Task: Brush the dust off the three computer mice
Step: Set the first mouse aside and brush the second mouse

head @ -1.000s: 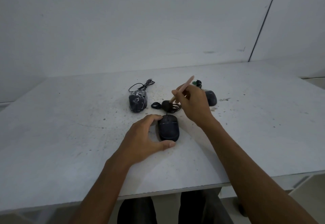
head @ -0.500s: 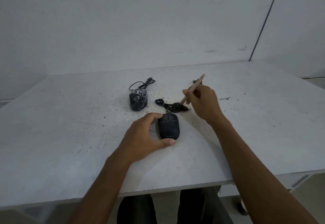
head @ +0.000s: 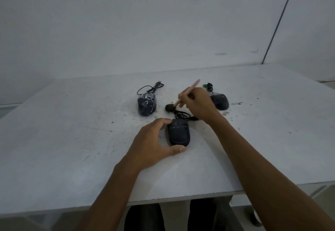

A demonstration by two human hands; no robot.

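Three dark computer mice lie on a white table [head: 72, 149]. My left hand [head: 154, 143] grips the nearest mouse [head: 179, 132] from its left side, index finger at its front and thumb at its rear. My right hand [head: 197, 103] pinches the pale handle of a small brush [head: 183, 97]; the dark bristle head hangs just beyond the near mouse's front, over its coiled cable. A dusty mouse [head: 146, 103] with a plastic-looking wrap lies at the back left. The third mouse [head: 220, 101] sits at the back right, partly hidden by my right hand.
Dust and crumbs speckle the table around the mice. The left mouse's black cable [head: 151, 89] trails toward the wall. A small green-tipped plug [head: 207, 85] lies behind the right mouse. The table's front edge [head: 181, 198] runs near my body, with my dark trousers below.
My right hand has swung the brush back to the left, so its head sits further left beyond the near mouse's front. The third mouse shows again. My left hand has kept its hold.
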